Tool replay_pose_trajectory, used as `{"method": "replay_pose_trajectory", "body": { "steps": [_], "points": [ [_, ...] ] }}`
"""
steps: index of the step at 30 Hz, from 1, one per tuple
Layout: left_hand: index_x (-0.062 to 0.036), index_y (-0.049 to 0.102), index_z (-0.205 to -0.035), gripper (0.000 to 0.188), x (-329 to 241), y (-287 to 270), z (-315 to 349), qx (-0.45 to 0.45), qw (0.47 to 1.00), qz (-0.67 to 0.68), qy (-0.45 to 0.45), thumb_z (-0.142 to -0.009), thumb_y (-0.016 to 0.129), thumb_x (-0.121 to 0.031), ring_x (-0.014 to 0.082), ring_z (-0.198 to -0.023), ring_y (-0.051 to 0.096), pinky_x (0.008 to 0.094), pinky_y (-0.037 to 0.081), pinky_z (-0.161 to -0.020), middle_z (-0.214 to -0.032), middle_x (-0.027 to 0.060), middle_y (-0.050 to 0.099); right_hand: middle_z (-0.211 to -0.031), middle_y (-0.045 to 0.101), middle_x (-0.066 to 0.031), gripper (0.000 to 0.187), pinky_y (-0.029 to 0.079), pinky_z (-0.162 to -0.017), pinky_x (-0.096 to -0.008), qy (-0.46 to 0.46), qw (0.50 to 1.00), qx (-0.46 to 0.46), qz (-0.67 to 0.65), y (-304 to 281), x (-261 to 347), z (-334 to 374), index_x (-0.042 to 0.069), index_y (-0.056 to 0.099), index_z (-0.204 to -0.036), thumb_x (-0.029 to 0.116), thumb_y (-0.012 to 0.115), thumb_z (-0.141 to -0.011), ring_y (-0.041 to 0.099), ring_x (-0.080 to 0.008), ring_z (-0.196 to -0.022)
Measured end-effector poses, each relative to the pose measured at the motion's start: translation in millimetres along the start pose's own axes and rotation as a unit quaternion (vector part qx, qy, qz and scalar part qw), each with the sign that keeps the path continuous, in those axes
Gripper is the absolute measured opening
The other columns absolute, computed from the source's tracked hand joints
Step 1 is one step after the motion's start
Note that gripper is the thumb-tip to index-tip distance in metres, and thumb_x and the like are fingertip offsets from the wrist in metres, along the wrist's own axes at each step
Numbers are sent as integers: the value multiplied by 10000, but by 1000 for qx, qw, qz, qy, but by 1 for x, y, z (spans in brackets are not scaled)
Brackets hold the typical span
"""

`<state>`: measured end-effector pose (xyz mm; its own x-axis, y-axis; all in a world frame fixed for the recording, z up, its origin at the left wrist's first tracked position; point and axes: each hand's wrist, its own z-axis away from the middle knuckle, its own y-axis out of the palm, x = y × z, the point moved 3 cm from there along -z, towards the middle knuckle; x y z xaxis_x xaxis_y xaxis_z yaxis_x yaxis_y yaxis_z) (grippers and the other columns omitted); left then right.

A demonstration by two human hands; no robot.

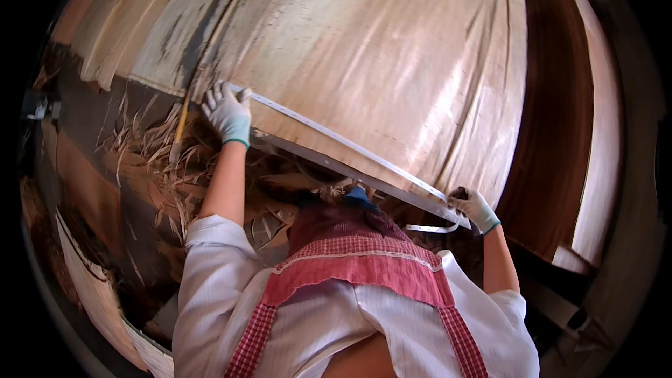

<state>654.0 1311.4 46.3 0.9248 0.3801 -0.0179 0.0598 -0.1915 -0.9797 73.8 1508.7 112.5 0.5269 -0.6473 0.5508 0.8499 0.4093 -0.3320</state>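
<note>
A long white measuring tape point(336, 136) with small spaced marks lies slantwise across the near edge of a stack of thin wood veneer sheets point(378, 49). My left hand point(227, 113), in a white glove with a green cuff, holds the tape's far-left end at the veneer's corner. At the right corner my right hand point(478, 210), gloved alike with dark-stained fingertips, pinches the tape. Below that hand a loose tail of the tape curls down. Between my hands the tape runs straight over the wood. My left fingertips are partly hidden.
A metal-looking rail point(329, 164) runs under the veneer's near edge. Torn veneer scraps point(164, 140) litter the floor on the left, beside a thin yellowish stick point(183, 122). On the right stands a dark brown stack point(549, 112). My checked red apron point(357, 262) is close to the rail.
</note>
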Motion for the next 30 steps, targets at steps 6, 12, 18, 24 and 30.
{"method": "replay_pose_trajectory", "body": {
  "steps": [6, 12, 18, 24, 30],
  "points": [
    [-23, 479, -1367, 496, -92, -16, 94, 57, 986, -38, 152, -993, 416, -343, 315, -1424, 290, 461, 108, -1190, -1492, 168, 388, -738, 613, 21, 212, 411, -558, -215, 2, 1000, 9, -29, -14, -21, -7, 32, 675, -918, 239, 708, -886, 534, -63, -646],
    [2, 215, -1490, 688, -217, -65, 254, 166, 874, -86, 448, -1012, 186, -491, 320, -1466, 148, 471, 57, -1200, -1571, 184, 155, -724, 600, 30, 187, 393, -534, -211, -35, 996, 36, -72, -20, -20, -8, 48, 682, -902, 235, 689, -895, 517, -55, -623],
    [40, 331, -1442, 690, -284, -80, 316, 167, 799, 100, 569, -987, 336, -479, 336, -1441, 238, 455, 127, -1199, -1527, 209, 296, -737, 594, 23, 215, 422, -579, -224, -59, 992, 36, -109, -19, -16, -8, 17, 677, -945, 227, 690, -902, 517, -67, -659],
    [7, 432, -1374, 574, -286, -62, 311, 188, 800, 270, 502, -951, 509, -374, 325, -1357, 391, 441, 263, -1162, -1402, 209, 472, -762, 613, 10, 195, 440, -609, -241, -66, 988, 15, -142, -5, -18, -10, 7, 672, -933, 194, 707, -890, 519, -76, -668],
    [-25, 302, -1439, 862, -282, -67, 282, 212, 787, 429, 389, -760, 781, -255, 387, -1236, 482, 447, 398, -1058, -1370, 208, 467, -721, 596, 14, 195, 432, -570, -229, -80, 975, 29, -206, -11, -11, -7, 23, 665, -890, 212, 713, -887, 518, -61, -628]
  ]
}}
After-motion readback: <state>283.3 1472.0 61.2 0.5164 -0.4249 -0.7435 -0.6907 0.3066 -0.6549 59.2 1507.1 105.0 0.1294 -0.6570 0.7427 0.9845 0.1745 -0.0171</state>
